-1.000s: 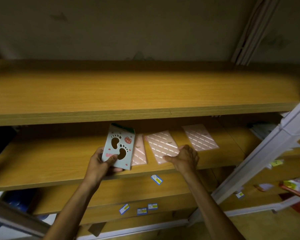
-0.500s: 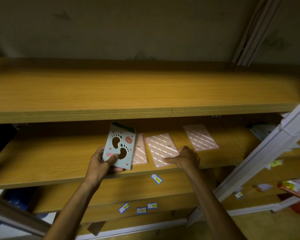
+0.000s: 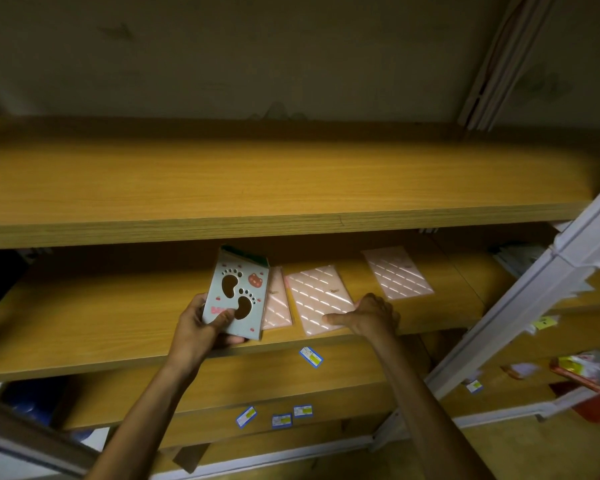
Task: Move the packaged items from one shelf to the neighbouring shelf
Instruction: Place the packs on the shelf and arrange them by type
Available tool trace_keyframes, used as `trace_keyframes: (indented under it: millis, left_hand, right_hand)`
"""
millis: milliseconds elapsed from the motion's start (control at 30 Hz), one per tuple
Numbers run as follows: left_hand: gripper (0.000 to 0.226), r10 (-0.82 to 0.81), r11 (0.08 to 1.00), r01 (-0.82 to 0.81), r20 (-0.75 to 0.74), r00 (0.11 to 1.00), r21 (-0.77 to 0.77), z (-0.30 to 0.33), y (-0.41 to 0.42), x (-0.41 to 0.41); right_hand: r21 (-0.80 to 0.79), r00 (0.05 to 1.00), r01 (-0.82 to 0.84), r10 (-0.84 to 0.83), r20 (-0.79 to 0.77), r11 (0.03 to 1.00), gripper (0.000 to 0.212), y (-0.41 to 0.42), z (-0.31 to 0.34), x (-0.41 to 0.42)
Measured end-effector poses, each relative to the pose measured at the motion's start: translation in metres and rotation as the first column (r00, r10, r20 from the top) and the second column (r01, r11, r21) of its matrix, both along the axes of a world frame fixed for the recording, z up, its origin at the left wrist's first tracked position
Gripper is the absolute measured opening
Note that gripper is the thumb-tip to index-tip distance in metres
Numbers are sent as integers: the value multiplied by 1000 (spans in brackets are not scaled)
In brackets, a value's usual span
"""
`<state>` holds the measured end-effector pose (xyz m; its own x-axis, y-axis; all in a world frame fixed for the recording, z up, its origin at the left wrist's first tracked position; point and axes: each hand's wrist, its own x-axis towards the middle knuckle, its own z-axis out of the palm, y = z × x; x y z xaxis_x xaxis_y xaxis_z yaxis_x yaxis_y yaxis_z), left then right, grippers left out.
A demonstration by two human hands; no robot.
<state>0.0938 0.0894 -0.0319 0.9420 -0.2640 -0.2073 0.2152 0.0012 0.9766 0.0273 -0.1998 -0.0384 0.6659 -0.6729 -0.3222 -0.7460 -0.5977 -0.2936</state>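
Note:
My left hand (image 3: 201, 327) grips a pale green packet with a footprint cut-out (image 3: 237, 292), tilted up above the middle wooden shelf (image 3: 84, 317). Half hidden behind that packet lies a pink striped packet (image 3: 277, 306). A second pink striped packet (image 3: 317, 297) lies flat beside it, and my right hand (image 3: 368, 315) pinches its near right corner, thumb on top. A third pink striped packet (image 3: 397, 271) lies further right on the same shelf, apart from both hands.
A bare wooden shelf (image 3: 257, 181) runs above. A white metal upright (image 3: 534, 292) slants down the right side, with the neighbouring shelf (image 3: 596, 292) and loose packets behind it. Lower shelves carry small blue price tags (image 3: 310, 356). Red and yellow goods (image 3: 589, 372) sit at the bottom right.
My right hand has closed onto the near corner of the middle pink packet. My left hand keeps the footprint packet almost still.

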Motion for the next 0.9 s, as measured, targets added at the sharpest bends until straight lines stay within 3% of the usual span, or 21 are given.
trace_keyframes:
  millis: [133, 233, 300, 433, 667, 900]
  left_hand:
    - [36, 4, 1000, -4, -1, 1000, 4, 1, 0, 0]
    - [35, 3, 1000, -3, 1, 1000, 9, 3, -1, 0]
    - [35, 2, 1000, -2, 3, 1000, 14, 4, -1, -1]
    - [36, -6, 1000, 6, 1, 1000, 8, 6, -2, -1]
    - [33, -17, 1000, 17, -9, 1000, -13, 10, -6, -6]
    - [40, -91, 994, 90, -18, 996, -65, 10, -17, -16]
  right_hand:
    - [21, 998, 20, -21, 55, 1000, 99, 2, 0, -4]
    - [254, 971, 41, -99, 217, 966, 99, 4, -1, -6]
    - [361, 927, -3, -133, 352, 933, 85, 7, -3, -10]
    - [409, 841, -104, -140, 523, 906, 62, 9, -9, -18]
    - [551, 750, -163, -261, 608, 818, 34, 7, -12, -22]
    - [608, 633, -189, -378, 676, 771, 39, -2, -1, -52]
